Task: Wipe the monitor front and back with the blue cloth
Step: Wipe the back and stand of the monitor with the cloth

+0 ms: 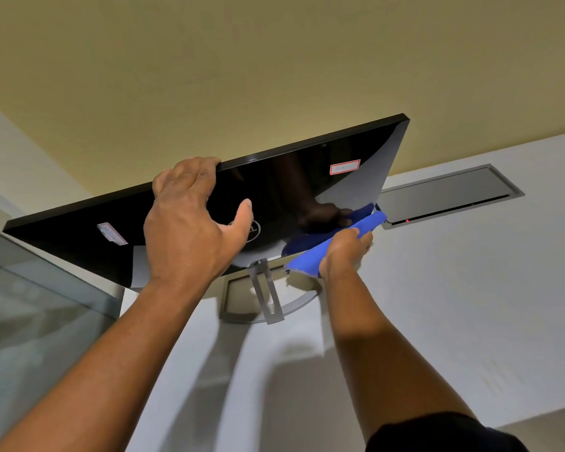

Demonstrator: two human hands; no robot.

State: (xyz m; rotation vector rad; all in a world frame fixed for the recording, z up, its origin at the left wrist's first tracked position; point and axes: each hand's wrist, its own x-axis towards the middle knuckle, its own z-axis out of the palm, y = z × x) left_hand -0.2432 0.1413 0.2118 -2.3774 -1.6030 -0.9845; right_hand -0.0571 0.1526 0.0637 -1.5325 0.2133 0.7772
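The monitor shows its glossy black back, with a round logo and two red-edged stickers, and leans away from me on a silver stand. My left hand grips the monitor's top edge, fingers curled over it and thumb pressed on the back near the logo. My right hand holds the folded blue cloth and presses it against the lower right part of the back. The glossy surface mirrors the hand and cloth. The screen side is hidden.
The stand sits on a white desk. A grey metal cable hatch with a small red light lies in the desk behind the monitor on the right. A glass partition runs along the left. A yellowish wall rises behind.
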